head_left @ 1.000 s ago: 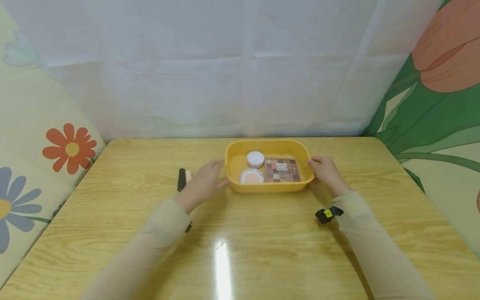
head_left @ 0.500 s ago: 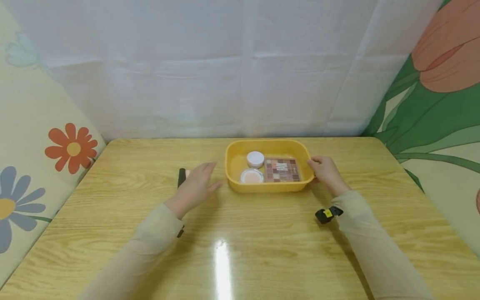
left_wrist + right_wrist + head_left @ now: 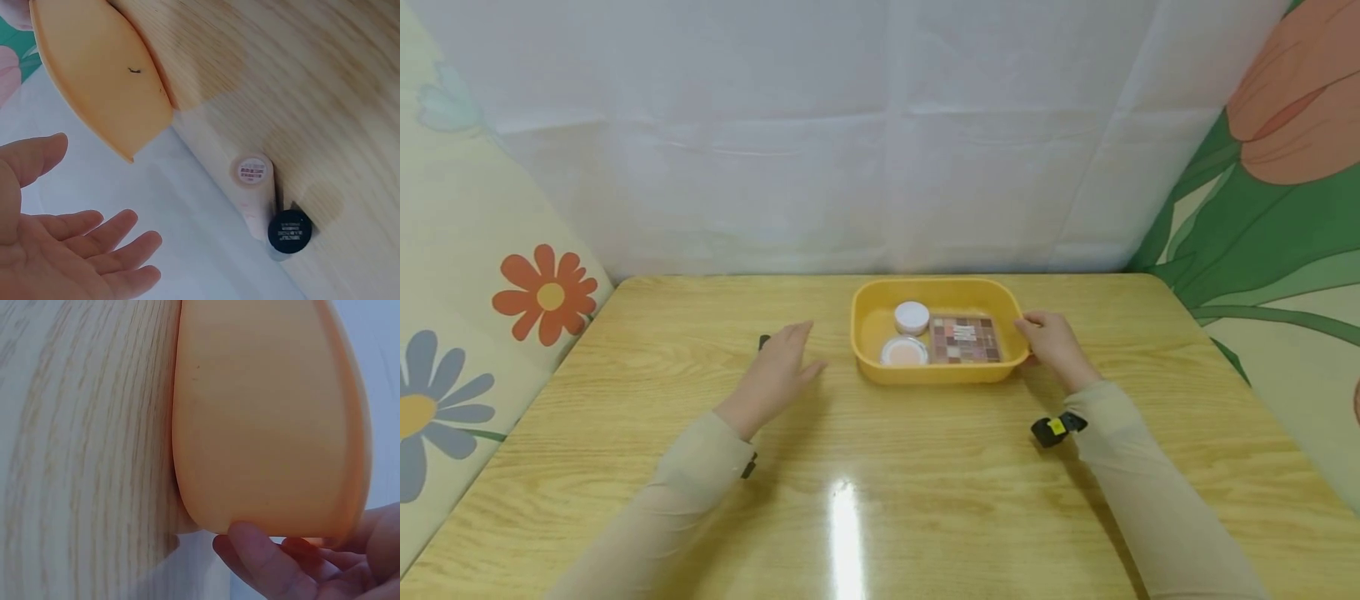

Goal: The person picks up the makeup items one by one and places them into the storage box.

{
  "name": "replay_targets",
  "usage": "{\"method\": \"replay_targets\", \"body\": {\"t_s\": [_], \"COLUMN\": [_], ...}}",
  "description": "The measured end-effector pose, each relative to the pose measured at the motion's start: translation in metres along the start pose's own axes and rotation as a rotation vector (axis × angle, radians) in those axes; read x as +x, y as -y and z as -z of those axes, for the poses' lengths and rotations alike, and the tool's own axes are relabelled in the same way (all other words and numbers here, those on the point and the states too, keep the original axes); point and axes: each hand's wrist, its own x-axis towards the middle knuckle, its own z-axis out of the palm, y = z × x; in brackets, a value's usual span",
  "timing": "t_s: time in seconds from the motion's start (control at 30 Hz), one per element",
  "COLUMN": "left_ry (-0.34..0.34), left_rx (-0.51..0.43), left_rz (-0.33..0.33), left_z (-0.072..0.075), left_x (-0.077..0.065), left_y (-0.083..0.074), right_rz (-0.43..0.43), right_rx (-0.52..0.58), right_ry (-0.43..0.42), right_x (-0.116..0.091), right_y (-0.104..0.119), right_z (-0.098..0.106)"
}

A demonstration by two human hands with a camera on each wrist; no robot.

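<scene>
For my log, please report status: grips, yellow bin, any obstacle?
Left grip empty, not touching yellow bin. Right grip holds bin's end. Palette, two round containers inside. Black tube, beige tube near left grip, apparently not obstructing.

both arms (image 3: 625, 542) stretched fwd; l hand (image 3: 766, 379) w/ thumb apart from loosely extended fingers; r hand (image 3: 1058, 350) gripping, fingers bent.

From my end the head view is evenly and softly lit, with a hard white streak of glare on the near part of the table (image 3: 940, 467) and soft shadows falling beside the sleeves (image 3: 1157, 500). The left wrist view looks paler and cooler, and the tiny print on the black cap (image 3: 290, 231) is (squint as I may) too soft for me to read. The right wrist view is dimmer, its yellow tub (image 3: 269, 419) slightly hazy.
</scene>
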Motion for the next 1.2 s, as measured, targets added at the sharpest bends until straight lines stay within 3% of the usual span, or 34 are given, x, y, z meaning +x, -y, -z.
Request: {"method": "replay_targets", "body": {"t_s": [0.9, 1.2], "left_ry": [-0.040, -0.083], "left_rx": [0.034, 0.018], "left_rz": [0.069, 0.087], "left_z": [0.003, 0.002], "left_x": [-0.009, -0.011], "left_y": [0.016, 0.022], "right_rz": [0.001, 0.015], "right_rx": [-0.008, -0.010], "right_ry": [0.001, -0.003], "right_x": [0.002, 0.002], "right_y": [-0.003, -0.004], "right_z": [-0.001, 0.000]}}
